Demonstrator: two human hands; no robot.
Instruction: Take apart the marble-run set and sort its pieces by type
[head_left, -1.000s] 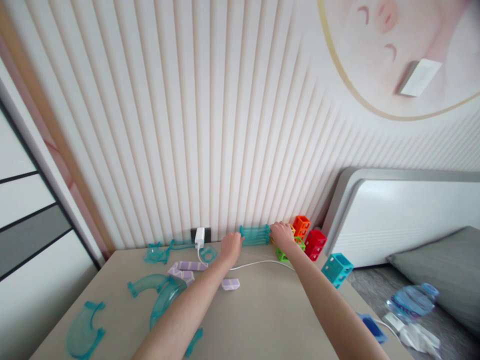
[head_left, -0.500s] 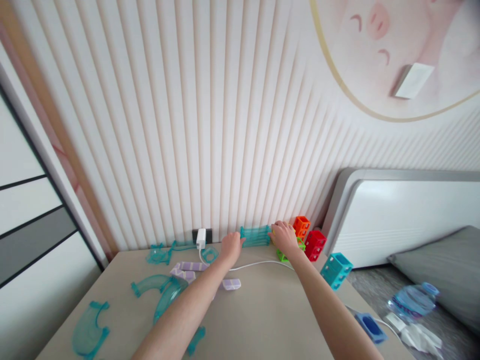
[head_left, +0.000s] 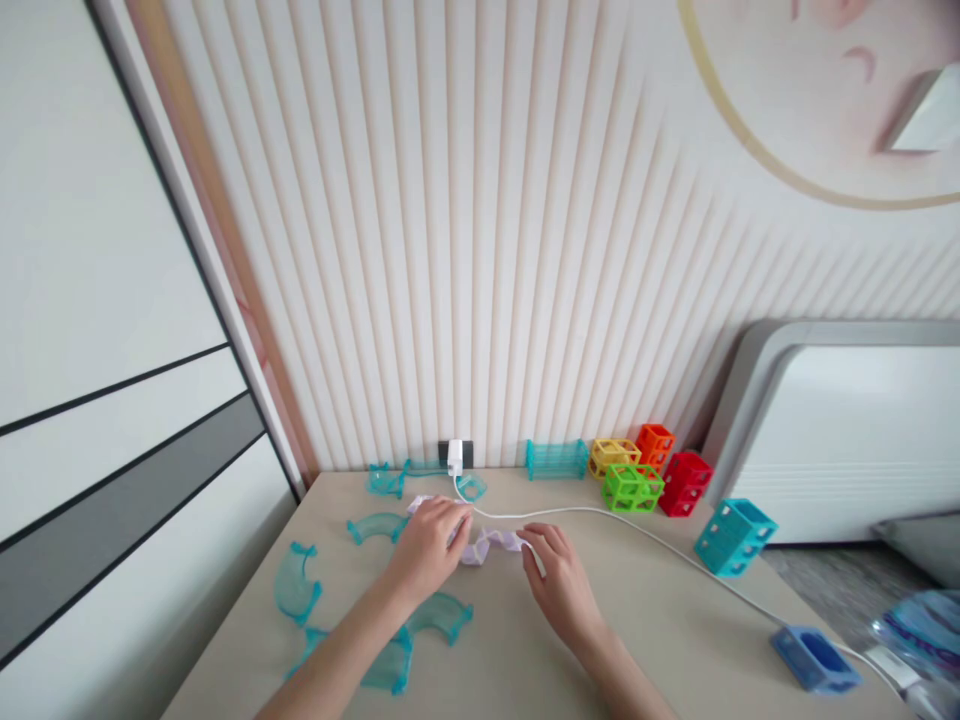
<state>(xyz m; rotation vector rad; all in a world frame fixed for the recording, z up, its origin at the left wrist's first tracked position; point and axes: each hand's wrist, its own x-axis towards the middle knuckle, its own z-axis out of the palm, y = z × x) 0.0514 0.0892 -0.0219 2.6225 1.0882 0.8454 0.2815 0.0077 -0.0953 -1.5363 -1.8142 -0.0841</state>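
A purple-and-white segmented snake puzzle [head_left: 475, 551] lies bent in a zigzag on the table. My left hand [head_left: 429, 545] is over its left part, fingers and thumb closed around some of the segments and hiding them. At the right end of the puzzle is my right hand [head_left: 559, 578], its fingers loosely curved and its thumb apart from them. Those fingertips are at the last segment; whether they touch it is hard to see. Near my left forearm lie translucent teal curved track pieces [head_left: 442, 614], one of them partly covered by the arm.
Along the wall stand a teal slatted piece [head_left: 556, 459] and yellow [head_left: 613, 456], green [head_left: 632, 487], orange [head_left: 655, 445] and red [head_left: 685, 483] openwork blocks. A teal block [head_left: 735, 537] and a blue block [head_left: 815, 658] are at the right edge. A white cable [head_left: 592, 510] runs from a plugged-in charger [head_left: 454, 457].
Both hands have left the teal slatted piece and yellow block by the wall and come back toward me to the snake puzzle. The view has turned left.
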